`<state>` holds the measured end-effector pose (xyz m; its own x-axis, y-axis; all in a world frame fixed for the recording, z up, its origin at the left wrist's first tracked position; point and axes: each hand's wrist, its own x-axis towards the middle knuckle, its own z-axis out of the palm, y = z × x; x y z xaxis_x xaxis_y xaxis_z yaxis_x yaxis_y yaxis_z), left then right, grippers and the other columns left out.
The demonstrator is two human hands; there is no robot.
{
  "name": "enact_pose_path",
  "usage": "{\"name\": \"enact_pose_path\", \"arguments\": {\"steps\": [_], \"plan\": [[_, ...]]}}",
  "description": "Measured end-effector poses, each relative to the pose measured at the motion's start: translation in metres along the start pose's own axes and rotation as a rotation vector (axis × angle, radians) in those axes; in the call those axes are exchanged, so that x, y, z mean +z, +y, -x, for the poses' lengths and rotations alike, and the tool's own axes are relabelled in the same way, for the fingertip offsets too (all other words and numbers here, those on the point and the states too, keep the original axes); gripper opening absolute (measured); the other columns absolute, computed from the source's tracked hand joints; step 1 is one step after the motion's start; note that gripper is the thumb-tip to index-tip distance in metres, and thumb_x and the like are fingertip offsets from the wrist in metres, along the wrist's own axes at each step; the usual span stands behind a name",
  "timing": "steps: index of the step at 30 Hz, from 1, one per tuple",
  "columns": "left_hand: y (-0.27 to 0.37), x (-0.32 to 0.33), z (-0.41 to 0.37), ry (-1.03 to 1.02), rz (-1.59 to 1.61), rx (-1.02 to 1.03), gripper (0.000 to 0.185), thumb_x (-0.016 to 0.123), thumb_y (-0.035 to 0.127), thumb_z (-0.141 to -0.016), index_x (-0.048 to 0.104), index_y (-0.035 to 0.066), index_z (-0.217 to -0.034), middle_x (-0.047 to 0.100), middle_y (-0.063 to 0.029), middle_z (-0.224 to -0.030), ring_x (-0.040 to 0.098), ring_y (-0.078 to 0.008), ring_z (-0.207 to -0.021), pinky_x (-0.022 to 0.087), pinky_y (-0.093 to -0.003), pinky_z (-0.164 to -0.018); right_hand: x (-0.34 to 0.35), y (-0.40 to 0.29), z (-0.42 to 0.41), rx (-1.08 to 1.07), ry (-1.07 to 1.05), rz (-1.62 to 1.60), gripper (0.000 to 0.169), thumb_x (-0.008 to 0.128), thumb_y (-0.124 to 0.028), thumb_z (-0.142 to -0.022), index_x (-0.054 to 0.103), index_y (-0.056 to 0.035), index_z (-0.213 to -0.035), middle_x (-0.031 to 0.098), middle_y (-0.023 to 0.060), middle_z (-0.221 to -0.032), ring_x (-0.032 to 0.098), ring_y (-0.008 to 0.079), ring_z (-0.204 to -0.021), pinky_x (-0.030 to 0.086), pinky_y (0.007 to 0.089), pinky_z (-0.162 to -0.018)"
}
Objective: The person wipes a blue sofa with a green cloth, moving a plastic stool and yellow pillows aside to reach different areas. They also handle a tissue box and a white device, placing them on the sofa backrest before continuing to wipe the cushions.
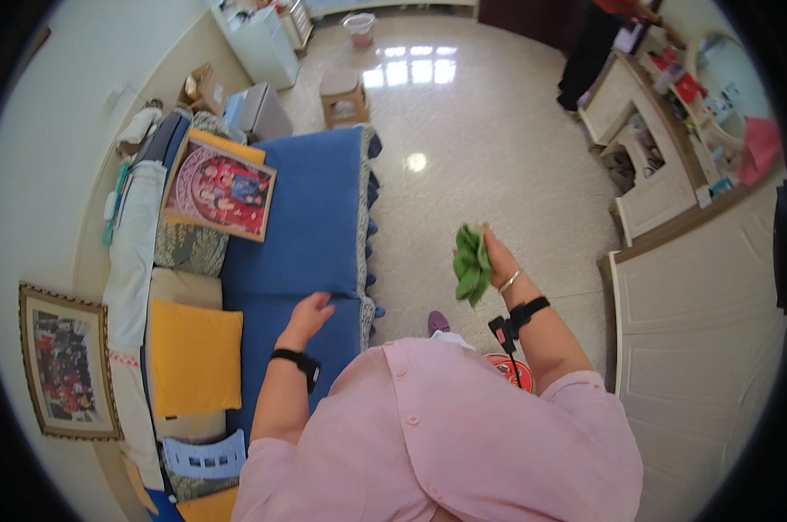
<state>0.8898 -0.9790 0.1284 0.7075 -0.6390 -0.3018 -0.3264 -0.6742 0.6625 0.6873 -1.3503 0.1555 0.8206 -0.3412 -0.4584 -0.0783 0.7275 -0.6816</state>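
My right hand [499,261] grips a bunch of green leaves [471,266], perhaps a leafy vegetable, in front of my body and above the tiled floor. Its palm and thumb show beside the leaves, while most of the fingers are hidden behind them. A metal bangle [511,280] circles the right wrist. Over the blue seat cover [302,215] of the sofa hovers my left hand [308,318], holding nothing, with its fingers loosely bent and the thumb apart. Each forearm wears a black strap with a small device.
Cushions, including a yellow pillow [197,357], and a framed picture [220,186] occupy the sofa to the left. Ahead stand a brown stool [345,99] and a waste bin [359,29]. Another person [592,52] is by the wooden cabinet [661,163]. A red round object [514,370] lies near my foot.
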Motion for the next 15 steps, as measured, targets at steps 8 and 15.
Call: {"name": "enact_pose_path", "arguments": {"steps": [8,15], "plan": [[0.163,-0.035,-0.056,0.083,0.219,0.194,0.032,0.066,0.016,-0.078,0.06,0.006,-0.107,0.059,-0.0093,-0.099,0.058,-0.0197,-0.086,0.047,-0.0281,-0.077,0.086,-0.042,-0.08,0.059,-0.557,-0.071,0.054,0.037,-0.046,-0.094,0.038,-0.0071,-0.131,0.05,0.0137,-0.124,0.051,0.0249,-0.111,0.044,0.0383,-0.093],[0.203,-0.055,-0.055,0.356,0.007,0.458,0.028,0.064,0.003,-0.072,0.06,0.004,-0.099,0.056,-0.0126,-0.109,0.057,-0.0275,-0.098,0.047,-0.0312,-0.082,0.142,-0.027,-0.095,0.249,-0.632,-0.15,0.06,0.054,-0.033,-0.089,0.027,-0.0119,-0.139,0.047,0.0091,-0.126,0.048,0.0209,-0.115,0.042,0.0364,-0.095]]}}
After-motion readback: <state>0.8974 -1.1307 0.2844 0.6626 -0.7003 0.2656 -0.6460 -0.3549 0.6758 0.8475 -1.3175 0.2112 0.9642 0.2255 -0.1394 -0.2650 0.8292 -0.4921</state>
